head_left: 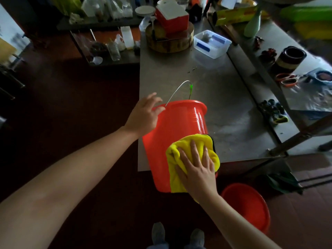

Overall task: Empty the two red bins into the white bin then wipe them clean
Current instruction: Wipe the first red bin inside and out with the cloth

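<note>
A red bin [177, 126] with a wire handle [177, 90] is tipped over the near edge of the steel table [224, 97], its rim pointing away from me. My left hand [145, 114] rests on the bin's upper left side near the rim, fingers loosely spread. My right hand [196, 169] presses a yellow cloth [175, 159] flat against the bin's outer wall near its base. The second red bin [249, 203] stands on the floor at the lower right. No white bin is in view.
At the table's far end are a wooden chopping block [168, 42] with a red-and-white box [172, 17] on it and a clear plastic tub [212, 44]. Black gloves [273, 110] lie on a side shelf at the right. My feet [177, 234] are below.
</note>
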